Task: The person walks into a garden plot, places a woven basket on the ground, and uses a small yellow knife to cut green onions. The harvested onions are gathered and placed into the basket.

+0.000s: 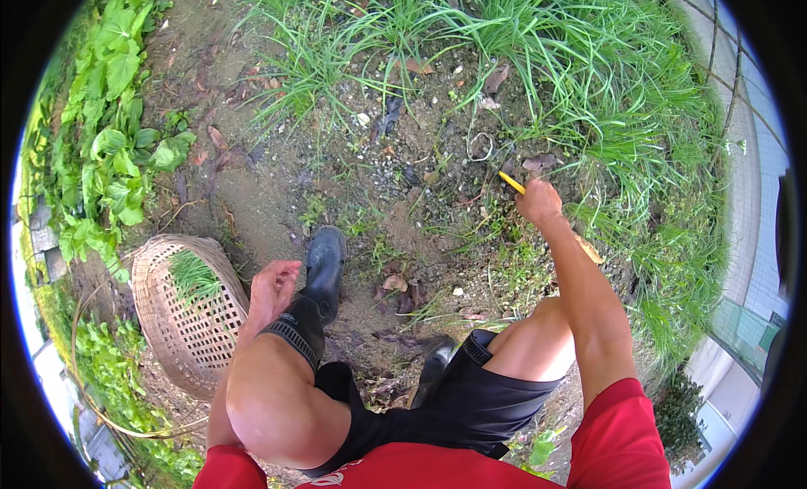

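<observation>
My right hand (539, 202) is closed around a yellow handle (511, 182) whose end sticks out toward the soil. What else belongs to this tool is hidden by the hand. Beside my left knee, my left hand (272, 291) hovers with bent fingers and nothing visible in it. To its left a woven bamboo basket (146, 287) leans tilted, its open side facing me. Cut green grass-like leaves (192, 276) lie inside the basket. Clumps of long, thin green leaves (605, 104), chive-like, grow ahead and to the right of my right hand.
My black rubber boot (326, 262) stands on bare soil between the left hand and the clumps. Broad-leaved vegetable plants (123, 155) line the left side. A thin bamboo hoop handle (77, 356) curves out from the basket. Wire fencing (734, 79) runs along the right edge. Dry leaves (396, 283) litter the ground.
</observation>
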{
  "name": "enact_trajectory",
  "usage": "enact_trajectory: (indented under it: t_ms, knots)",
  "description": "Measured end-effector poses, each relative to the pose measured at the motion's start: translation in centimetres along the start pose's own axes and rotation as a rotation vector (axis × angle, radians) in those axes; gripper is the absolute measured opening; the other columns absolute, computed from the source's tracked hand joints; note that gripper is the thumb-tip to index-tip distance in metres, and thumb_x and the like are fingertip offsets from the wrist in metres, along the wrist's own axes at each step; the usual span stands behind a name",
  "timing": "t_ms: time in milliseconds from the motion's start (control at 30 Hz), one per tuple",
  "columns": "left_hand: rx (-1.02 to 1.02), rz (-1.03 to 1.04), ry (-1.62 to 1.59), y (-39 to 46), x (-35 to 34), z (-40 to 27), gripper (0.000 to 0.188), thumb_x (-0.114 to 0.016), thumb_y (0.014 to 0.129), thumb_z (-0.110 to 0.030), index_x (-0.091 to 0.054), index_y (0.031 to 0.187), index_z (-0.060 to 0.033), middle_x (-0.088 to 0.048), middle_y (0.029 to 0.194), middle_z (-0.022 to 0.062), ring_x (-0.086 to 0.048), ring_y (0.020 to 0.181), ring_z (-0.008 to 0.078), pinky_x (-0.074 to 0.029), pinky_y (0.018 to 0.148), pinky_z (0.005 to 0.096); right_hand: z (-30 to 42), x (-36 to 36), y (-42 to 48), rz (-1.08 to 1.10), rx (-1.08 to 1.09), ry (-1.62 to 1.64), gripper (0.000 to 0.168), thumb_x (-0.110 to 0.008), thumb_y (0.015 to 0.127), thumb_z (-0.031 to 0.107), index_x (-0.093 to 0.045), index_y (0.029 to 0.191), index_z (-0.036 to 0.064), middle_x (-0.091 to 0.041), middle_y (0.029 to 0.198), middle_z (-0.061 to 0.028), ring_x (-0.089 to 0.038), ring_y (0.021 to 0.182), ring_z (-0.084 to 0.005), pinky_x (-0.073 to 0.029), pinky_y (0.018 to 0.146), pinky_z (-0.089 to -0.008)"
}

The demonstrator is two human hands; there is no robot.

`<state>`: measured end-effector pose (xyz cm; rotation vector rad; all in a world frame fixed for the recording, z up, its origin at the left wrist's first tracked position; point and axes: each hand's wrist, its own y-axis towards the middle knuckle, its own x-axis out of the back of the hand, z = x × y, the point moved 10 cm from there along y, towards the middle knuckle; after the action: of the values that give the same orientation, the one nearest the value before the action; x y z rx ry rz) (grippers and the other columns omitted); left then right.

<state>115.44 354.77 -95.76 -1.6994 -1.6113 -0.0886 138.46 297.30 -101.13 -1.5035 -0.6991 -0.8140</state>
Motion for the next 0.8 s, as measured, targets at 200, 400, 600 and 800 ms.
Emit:
enact_trajectory:
  t_ms: [200,400,600,800]
  knots:
    - [-0.006,0.058,-0.038,1.1,-1.0,-0.9,0.027,-0.065,0.1,0.003,-0.078,0.124,0.0,-0.078,0.107,0.0135,-0.077,0.092,0.0195,-0.063,0.08,0.0325,-0.4,-1.7,-1.9,0.169,0.079,0.018,0.04,-0.081,0.096,0.04,-0.082,0.115,0.005,-0.081,0.108,-0.0245,-0.079,0.103,-0.0417,-0.063,0.095,-0.0524]
    - [-0.08,0.096,0.135,7.3,-3.0,-5.7,0.036,-0.074,0.102,-0.018,-0.073,0.133,-0.0012,-0.08,0.108,0.0176,-0.079,0.096,0.0303,-0.062,0.088,0.0431,8.2,-0.8,-7.6,0.491,0.28,0.046,0.027,-0.076,0.101,0.031,-0.083,0.115,0.008,-0.081,0.097,-0.0148,-0.079,0.086,-0.0285,-0.065,0.086,-0.0449]
    - [0.086,-0.058,0.289,19.6,-6.6,-10.1,0.09,-0.073,0.095,-0.071,-0.064,0.14,0.007,-0.078,0.113,0.028,-0.076,0.112,0.0418,-0.057,0.102,0.05,17.8,-0.6,-14.7,0.609,0.669,0.181,0.044,-0.085,0.098,0.032,-0.074,0.133,0.007,-0.08,0.094,-0.0114,-0.074,0.084,-0.0285,-0.061,0.078,-0.0495]
    - [-0.049,0.048,0.472,24.9,-8.8,-8.7,0.058,-0.073,0.102,-0.054,-0.071,0.117,0.0019,-0.077,0.107,0.0282,-0.074,0.102,0.0472,-0.057,0.094,0.052,12.1,5.0,-0.5,-0.099,0.34,0.109,0.021,-0.069,0.098,0.007,-0.059,0.116,0.001,-0.077,0.086,-0.0183,-0.077,0.076,-0.0367,-0.063,0.069,-0.0512]
